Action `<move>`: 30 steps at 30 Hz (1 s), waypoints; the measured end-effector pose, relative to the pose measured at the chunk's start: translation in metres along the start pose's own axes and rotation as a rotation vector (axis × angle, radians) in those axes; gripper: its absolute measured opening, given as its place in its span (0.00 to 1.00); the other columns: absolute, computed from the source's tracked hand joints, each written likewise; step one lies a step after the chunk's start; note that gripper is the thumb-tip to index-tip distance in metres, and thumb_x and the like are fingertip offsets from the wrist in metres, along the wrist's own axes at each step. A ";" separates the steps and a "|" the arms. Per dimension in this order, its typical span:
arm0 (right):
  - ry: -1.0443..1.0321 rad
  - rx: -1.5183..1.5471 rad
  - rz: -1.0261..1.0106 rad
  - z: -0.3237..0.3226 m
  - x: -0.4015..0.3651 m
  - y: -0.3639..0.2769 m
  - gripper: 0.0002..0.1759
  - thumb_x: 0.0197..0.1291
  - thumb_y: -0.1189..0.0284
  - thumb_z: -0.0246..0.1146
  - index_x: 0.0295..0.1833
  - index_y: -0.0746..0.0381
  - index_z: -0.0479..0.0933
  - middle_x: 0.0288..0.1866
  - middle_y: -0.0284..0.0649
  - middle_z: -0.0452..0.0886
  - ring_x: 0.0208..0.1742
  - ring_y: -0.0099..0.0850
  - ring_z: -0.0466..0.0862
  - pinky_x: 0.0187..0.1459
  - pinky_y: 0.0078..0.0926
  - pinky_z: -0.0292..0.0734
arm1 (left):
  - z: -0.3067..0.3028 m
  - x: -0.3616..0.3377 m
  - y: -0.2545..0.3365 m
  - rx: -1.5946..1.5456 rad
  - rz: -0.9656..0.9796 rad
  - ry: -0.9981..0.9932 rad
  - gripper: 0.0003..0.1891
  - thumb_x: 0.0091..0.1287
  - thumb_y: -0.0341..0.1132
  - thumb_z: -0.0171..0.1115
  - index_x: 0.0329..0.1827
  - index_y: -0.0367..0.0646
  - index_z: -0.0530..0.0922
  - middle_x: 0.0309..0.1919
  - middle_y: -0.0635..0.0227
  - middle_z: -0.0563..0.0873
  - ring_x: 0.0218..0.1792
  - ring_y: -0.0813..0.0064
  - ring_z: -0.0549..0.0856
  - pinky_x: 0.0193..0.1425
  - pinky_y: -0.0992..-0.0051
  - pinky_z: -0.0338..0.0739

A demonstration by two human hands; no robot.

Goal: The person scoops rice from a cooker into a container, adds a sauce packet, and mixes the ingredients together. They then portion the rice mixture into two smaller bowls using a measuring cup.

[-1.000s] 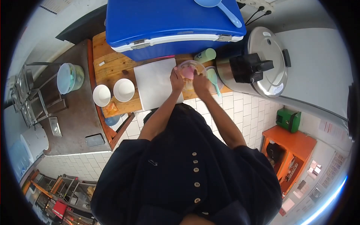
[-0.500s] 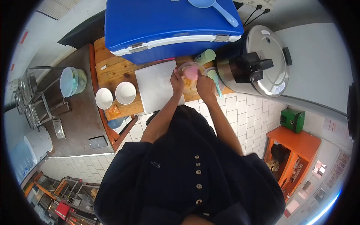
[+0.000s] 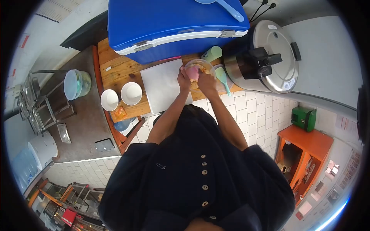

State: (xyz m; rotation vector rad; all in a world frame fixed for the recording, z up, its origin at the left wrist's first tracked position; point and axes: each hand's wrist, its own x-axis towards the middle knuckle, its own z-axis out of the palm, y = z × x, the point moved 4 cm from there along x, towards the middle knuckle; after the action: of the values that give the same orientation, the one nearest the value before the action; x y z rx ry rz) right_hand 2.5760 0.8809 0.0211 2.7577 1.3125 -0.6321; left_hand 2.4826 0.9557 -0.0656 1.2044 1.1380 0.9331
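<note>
My left hand point(image 3: 184, 79) is closed on the left side of a clear plastic bowl point(image 3: 199, 61). Inside the bowl lies crumbly yellow-orange food point(image 3: 194, 84). My right hand point(image 3: 207, 84) is wrapped round the handle of a pink spoon point(image 3: 192, 72), whose broad head rests in the food. Part of the handle is hidden by the fingers. Just right of the bowl, a mint-green spoon point(image 3: 222, 77) lies across a round clear lid or dish. A pale green cup point(image 3: 212, 53) leans behind the bowl. Left of my hands is a white board point(image 3: 162, 85).
A blue cooler box point(image 3: 169, 23) with a light-blue ladle point(image 3: 231, 11) on top stands behind. A large steel cooker point(image 3: 283, 57) is at right. Two white paper cups point(image 3: 131, 93) and an orange packet point(image 3: 120, 113) sit at left. A phone point(image 3: 104, 144) lies on the dark counter.
The pink spoon's head has shifted slightly left and tilted inside the bowl. My right hand has moved a little down and inward, while my left hand stays at the bowl's side.
</note>
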 end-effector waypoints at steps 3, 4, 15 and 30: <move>0.048 -0.022 -0.048 -0.043 -0.017 -0.001 0.16 0.67 0.69 0.51 0.54 0.56 0.80 0.39 0.50 0.86 0.43 0.48 0.87 0.43 0.44 0.82 | 0.001 0.004 0.000 -0.044 0.063 -0.031 0.29 0.80 0.51 0.36 0.61 0.33 0.75 0.51 0.46 0.84 0.55 0.54 0.83 0.60 0.66 0.74; 0.007 -0.028 -0.029 -0.036 -0.029 0.002 0.16 0.67 0.69 0.51 0.54 0.56 0.80 0.40 0.50 0.86 0.43 0.48 0.87 0.43 0.44 0.82 | -0.004 -0.002 -0.002 -0.021 0.043 -0.041 0.29 0.80 0.51 0.36 0.62 0.34 0.75 0.52 0.46 0.84 0.55 0.55 0.82 0.61 0.66 0.73; -0.065 -0.038 -0.048 0.001 -0.017 0.015 0.18 0.65 0.71 0.52 0.58 0.56 0.77 0.43 0.47 0.85 0.45 0.48 0.87 0.45 0.44 0.82 | -0.024 0.042 0.003 0.711 0.264 -0.582 0.27 0.78 0.52 0.40 0.61 0.36 0.75 0.42 0.43 0.84 0.42 0.47 0.86 0.47 0.54 0.81; 0.105 0.189 0.120 -0.016 -0.002 0.011 0.24 0.63 0.71 0.54 0.65 0.48 0.76 0.43 0.50 0.86 0.46 0.49 0.86 0.49 0.47 0.81 | -0.030 -0.024 0.012 -0.172 -0.693 -0.751 0.33 0.80 0.36 0.37 0.78 0.58 0.27 0.75 0.46 0.53 0.41 0.48 0.88 0.45 0.58 0.89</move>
State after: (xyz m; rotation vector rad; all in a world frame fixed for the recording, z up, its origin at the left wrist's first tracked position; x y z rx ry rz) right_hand 2.5888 0.8759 0.0350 3.0323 1.1487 -0.6431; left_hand 2.4483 0.9402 -0.0501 0.8039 0.7413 0.0203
